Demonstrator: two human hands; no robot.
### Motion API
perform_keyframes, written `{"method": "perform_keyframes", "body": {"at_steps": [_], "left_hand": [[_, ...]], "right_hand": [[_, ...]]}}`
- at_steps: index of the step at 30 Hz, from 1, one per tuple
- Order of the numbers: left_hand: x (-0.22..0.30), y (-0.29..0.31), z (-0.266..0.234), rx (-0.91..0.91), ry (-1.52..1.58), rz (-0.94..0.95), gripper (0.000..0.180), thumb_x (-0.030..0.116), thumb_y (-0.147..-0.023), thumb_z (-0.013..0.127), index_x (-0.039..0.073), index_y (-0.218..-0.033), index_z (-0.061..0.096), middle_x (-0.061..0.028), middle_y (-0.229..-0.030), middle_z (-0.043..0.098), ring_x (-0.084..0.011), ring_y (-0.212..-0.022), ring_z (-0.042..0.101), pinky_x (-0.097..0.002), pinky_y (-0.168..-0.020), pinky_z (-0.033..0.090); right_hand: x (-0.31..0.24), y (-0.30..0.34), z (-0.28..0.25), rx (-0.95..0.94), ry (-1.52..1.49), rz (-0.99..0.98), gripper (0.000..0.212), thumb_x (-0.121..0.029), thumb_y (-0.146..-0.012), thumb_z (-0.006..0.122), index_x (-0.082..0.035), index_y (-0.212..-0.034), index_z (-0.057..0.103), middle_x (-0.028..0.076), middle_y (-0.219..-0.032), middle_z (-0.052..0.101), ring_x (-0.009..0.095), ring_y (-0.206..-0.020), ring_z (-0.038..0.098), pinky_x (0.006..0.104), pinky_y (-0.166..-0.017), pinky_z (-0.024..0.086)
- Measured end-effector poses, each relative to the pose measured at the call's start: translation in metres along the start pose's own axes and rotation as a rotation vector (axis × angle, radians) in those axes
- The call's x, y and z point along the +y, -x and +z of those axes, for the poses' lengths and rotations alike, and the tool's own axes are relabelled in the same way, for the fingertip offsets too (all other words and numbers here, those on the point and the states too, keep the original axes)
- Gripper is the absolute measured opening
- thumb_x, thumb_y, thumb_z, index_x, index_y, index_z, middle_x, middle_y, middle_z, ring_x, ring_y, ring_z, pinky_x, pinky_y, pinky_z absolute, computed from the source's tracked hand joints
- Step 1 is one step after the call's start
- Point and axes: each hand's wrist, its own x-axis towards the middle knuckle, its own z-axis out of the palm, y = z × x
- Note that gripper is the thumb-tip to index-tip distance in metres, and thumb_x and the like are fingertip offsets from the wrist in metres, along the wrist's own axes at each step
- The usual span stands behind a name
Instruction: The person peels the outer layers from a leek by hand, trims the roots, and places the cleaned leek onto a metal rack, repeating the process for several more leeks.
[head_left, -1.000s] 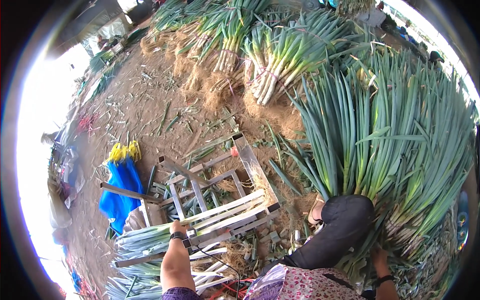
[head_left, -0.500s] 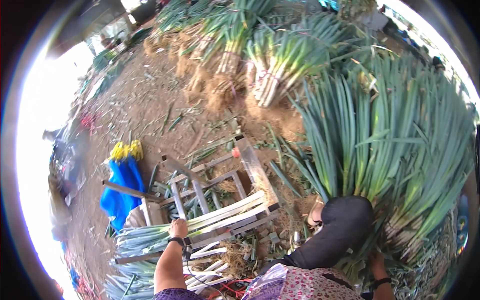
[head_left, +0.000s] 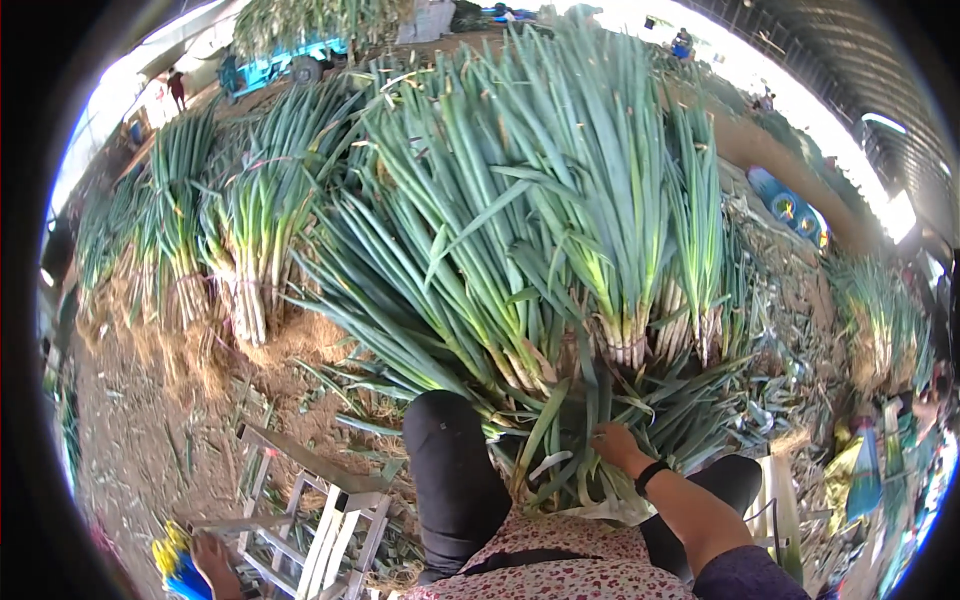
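My right hand [head_left: 617, 446], a dark band on its wrist, reaches over my lap into loose green onion leaves [head_left: 550, 440]. Its fingers are closed at the leaves; what lies under them is partly hidden. Just beyond stand large green onions [head_left: 500, 250], with long green tops and pale lower stalks, some gathered in bundles. At the lower left edge is my left hand [head_left: 212, 562], beside a metal frame [head_left: 300, 455]; its fingers do not show clearly. White onion stalks [head_left: 330, 540] lie across that frame.
More bundled green onions [head_left: 240, 260] with brown roots stand at the far left. A blue and yellow object [head_left: 175, 560] lies beside the frame. Leaf scraps litter the dirt floor [head_left: 130, 430]. A blue vehicle [head_left: 290, 65] and people are in the distance.
The view has swung right, bringing the onion pile to the middle. My right hand has come further into the leaves. My left hand no longer lies over the stalks on the frame.
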Motion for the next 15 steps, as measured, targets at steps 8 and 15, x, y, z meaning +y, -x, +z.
{"method": "perform_keyframes", "body": {"at_steps": [8,15], "left_hand": [[0.177,0.047,0.4,-0.359,0.353,0.213,0.018,0.025,-0.089,0.051,0.01,-0.098,0.052,0.0052,-0.062,0.038,-0.0035,-0.043,0.027,-0.0183,-0.039,0.026],[0.019,0.049,0.573,-0.448,0.551,-0.579,0.011,0.019,-0.086,0.053,0.011,-0.077,0.054,-0.0014,-0.068,0.054,-0.0141,-0.063,0.055,-0.0299,-0.056,0.046]], "right_hand": [[-0.039,-0.017,0.037,-0.041,-0.319,-0.156,0.042,-0.033,-0.078,0.06,-0.001,-0.106,0.059,0.022,-0.108,0.057,0.037,-0.1,0.053,0.0402,-0.088,0.042],[-0.078,-0.059,0.044,-0.146,-0.378,-0.195,0.039,-0.03,-0.08,0.059,-0.001,-0.106,0.059,0.019,-0.107,0.059,0.036,-0.1,0.055,0.0398,-0.087,0.042]]}}
